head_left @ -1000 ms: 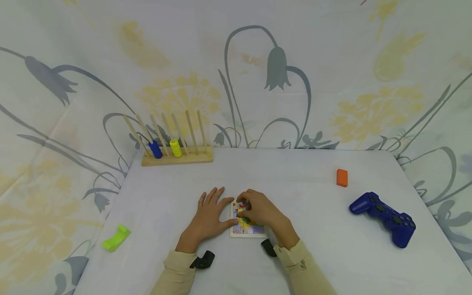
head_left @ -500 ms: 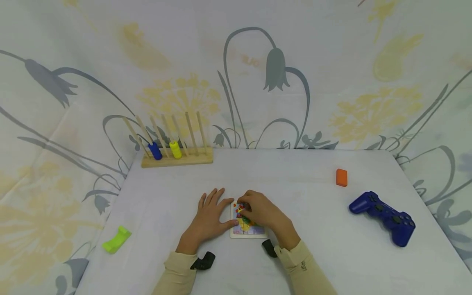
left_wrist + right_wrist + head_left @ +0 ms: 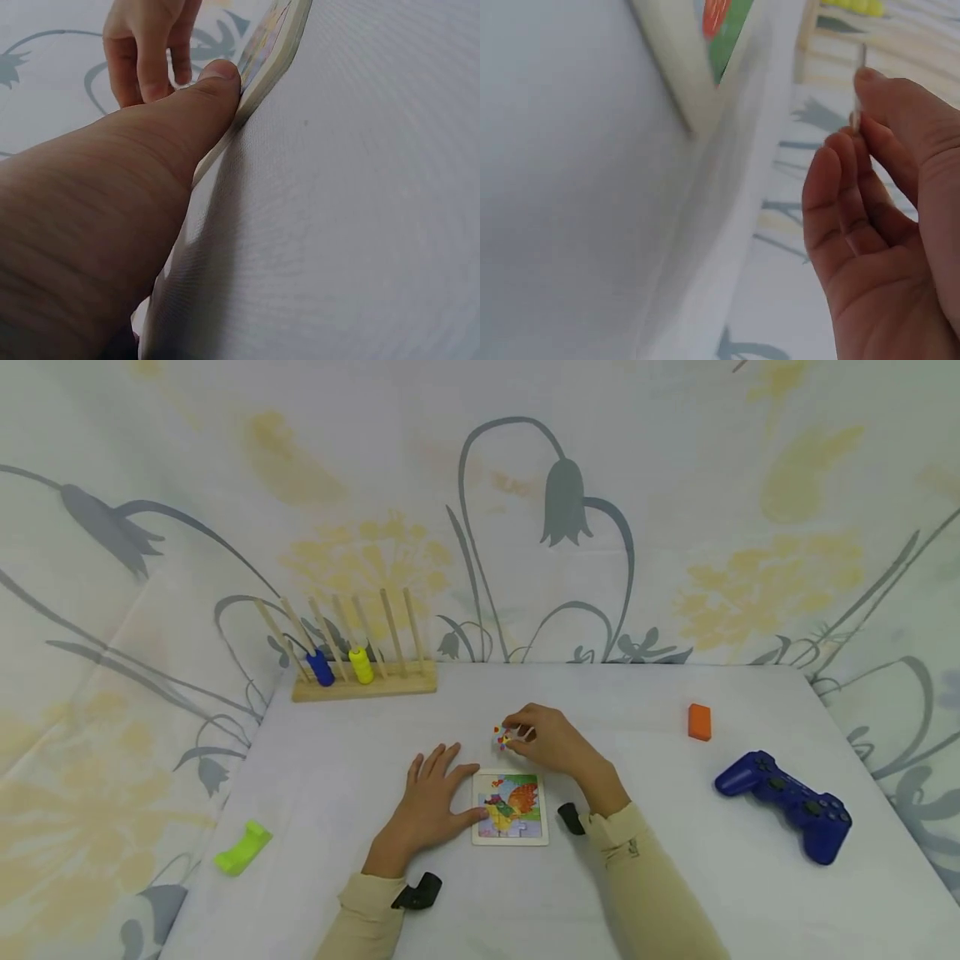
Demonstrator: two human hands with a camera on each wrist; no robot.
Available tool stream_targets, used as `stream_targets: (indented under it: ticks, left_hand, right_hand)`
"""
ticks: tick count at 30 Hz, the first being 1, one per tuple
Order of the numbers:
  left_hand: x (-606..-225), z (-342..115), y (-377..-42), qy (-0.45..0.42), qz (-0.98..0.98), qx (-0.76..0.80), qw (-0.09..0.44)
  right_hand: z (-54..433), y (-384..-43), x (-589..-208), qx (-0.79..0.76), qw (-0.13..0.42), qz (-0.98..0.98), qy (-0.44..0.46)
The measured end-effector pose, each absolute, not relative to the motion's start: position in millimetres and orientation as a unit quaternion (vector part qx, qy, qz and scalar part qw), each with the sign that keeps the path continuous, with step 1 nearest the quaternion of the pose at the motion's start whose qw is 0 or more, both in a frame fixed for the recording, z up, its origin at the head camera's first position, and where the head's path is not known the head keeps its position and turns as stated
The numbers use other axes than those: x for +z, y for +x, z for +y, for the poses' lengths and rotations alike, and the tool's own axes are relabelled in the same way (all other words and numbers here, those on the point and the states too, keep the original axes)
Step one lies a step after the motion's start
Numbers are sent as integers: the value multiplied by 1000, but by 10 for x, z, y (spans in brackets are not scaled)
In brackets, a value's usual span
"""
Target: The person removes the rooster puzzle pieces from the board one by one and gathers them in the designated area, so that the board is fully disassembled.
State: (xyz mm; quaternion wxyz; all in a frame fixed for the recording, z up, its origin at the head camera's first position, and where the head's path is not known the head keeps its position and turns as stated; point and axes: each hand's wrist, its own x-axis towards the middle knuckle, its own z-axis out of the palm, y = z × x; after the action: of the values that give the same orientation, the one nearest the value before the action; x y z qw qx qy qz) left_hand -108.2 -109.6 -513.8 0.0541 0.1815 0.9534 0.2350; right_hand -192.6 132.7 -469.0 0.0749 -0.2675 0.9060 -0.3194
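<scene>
A jigsaw puzzle [image 3: 528,806] with a colourful bird picture and a pale frame lies flat on the white table. My left hand [image 3: 426,802] rests at its left side with fingers spread, the thumb over the frame's edge. In the left wrist view that thumb [image 3: 217,79] presses against the puzzle's rim. Beyond the puzzle's far edge, my right hand [image 3: 551,739] pinches a small jigsaw piece [image 3: 501,737] between thumb and fingers. Edge-on in the right wrist view, the piece [image 3: 860,90] appears as a thin pale strip; its printed face is hidden there.
A wooden peg stand [image 3: 367,685] with blue and yellow beads stands at the back left. A lime-green block [image 3: 243,850] lies at the left. To the right are an orange block [image 3: 699,722] and a blue game controller [image 3: 785,806]. Patterned fabric hangs behind the table.
My right hand has moved from over the puzzle to beyond its far edge, carrying the jigsaw piece away and uncovering the picture. My left hand has stayed at the puzzle's left side.
</scene>
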Motion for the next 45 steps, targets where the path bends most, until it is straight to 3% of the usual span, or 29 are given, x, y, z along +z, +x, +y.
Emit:
stream_targets:
  ticks: [7,17,45]
  left_hand:
    - [-5136,-1105,-1100,185,954,231,54]
    - [-5130,-1104,-1092,186,953,235,52]
    - [-5154,-1106,-1083,184,955,226,48]
  right_hand:
    - [1402,-2344,-4779,-321,89,914,-231]
    - [1424,-2639,-4888,-318,109,919,-205]
    - [1353,-2658,-4966,-315,102,928,-170]
